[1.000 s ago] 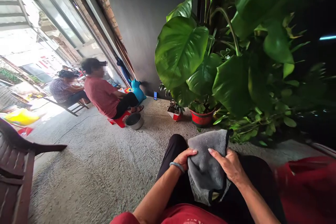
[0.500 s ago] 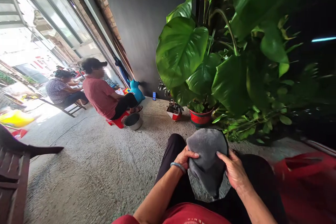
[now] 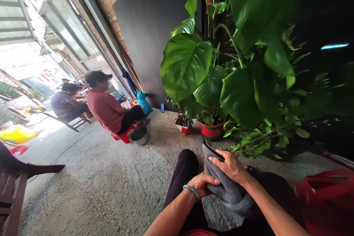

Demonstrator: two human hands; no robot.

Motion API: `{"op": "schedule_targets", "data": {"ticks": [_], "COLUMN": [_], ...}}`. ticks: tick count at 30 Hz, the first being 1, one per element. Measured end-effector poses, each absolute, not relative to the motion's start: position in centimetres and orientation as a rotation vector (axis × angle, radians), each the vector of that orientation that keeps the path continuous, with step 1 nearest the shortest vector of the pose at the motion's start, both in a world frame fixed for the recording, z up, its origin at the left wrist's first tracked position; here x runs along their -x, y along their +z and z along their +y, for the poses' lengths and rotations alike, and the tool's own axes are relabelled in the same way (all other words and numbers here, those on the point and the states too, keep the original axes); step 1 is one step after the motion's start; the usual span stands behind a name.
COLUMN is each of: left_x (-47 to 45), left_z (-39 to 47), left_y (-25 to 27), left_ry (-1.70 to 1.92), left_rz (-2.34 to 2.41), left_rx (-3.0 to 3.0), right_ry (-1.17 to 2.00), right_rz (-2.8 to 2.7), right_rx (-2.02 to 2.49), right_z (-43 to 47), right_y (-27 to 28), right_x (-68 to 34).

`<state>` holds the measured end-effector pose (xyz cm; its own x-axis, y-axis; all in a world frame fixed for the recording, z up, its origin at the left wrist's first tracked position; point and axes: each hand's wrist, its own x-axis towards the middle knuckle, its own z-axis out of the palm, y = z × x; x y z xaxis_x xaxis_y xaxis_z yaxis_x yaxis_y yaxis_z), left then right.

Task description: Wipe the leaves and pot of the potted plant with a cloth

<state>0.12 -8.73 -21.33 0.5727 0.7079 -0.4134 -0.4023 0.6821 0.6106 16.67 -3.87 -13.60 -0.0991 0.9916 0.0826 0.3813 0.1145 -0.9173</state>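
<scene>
Above my lap is a soft grey fabric piece (image 3: 231, 195) with a dark edge along its top; its exact kind does not show. My left hand (image 3: 203, 184), with a bluish-grey bangle (image 3: 191, 191) at the wrist, grips its near left side, thumb lying on top. Higher up, my right hand (image 3: 232, 166) crosses over and holds the upper part near the dark edge. The fabric is folded between both hands and hangs down under my right forearm, which hides part of it.
A large potted plant (image 3: 211, 131) and a small planter (image 3: 184, 123) stand ahead. To the left, a person (image 3: 103, 105) sits beside a metal pot (image 3: 140, 135), with another person (image 3: 66, 103) farther back. A wooden chair (image 3: 13, 184) is at left, a red bag (image 3: 329, 195) at right.
The fabric piece, earlier spread flat between both hands, is now turned and folded. My right hand has moved up and left over it; my left hand has shifted slightly lower.
</scene>
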Motion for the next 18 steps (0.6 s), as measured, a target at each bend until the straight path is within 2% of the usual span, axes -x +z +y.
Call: {"op": "schedule_targets", "data": {"ticks": [7, 13, 15, 18], "left_x": [-0.1, 0.7, 0.7, 0.6], "left_z": [-7.9, -6.5, -6.3, -6.3], "left_y": [-18.1, -17.1, -17.2, -17.4], "left_ry": [0.937, 1.134, 1.192, 1.213], "left_rz": [0.681, 0.882, 0.91, 0.912], "left_rx": [-0.423, -0.348, -0.301, -0.282], "right_ry": [0.862, 0.83, 1.022, 1.483], "right_rz": [-1.529, -1.236, -0.999, -0.523], "right_rx": [1.434, 1.583, 1.633, 1.504], "right_z": [-0.8, -4.2, -6.1, -8.4], "right_y": [-13.5, -16.0, -17.3, -18.8], "right_x": [-16.9, -18.6, -18.9, -18.7]}}
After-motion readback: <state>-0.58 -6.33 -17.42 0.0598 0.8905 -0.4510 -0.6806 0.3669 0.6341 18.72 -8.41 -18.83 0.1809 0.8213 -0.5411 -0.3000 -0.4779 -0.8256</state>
